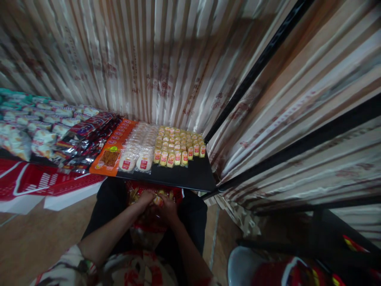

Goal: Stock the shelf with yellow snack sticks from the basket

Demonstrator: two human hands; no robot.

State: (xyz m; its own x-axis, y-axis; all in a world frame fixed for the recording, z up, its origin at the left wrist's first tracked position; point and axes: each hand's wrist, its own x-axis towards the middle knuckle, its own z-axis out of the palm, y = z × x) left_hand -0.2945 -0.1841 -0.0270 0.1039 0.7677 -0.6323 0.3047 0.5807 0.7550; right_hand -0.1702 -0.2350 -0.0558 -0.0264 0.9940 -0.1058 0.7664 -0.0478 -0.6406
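My left hand [145,198] and my right hand [168,208] meet over my lap, both with fingers curled into a red plastic bag [149,226] of small yellow snack packets [157,201]. The fingers are closed on packets in the bag; exactly which ones is hard to make out. Just ahead is a black shelf [190,174] with rows of matching yellow packets [178,145], round white wrapped cakes [138,149] and orange packs [114,149] laid out on it.
Dark foil packs [86,139] and green-white snack bags [35,119] fill the shelf's left part. Striped curtains [166,59] hang behind and at right, with black frame bars [256,67]. A red and white banner [44,180] hangs below the shelf. A grey stool [241,266] stands at lower right.
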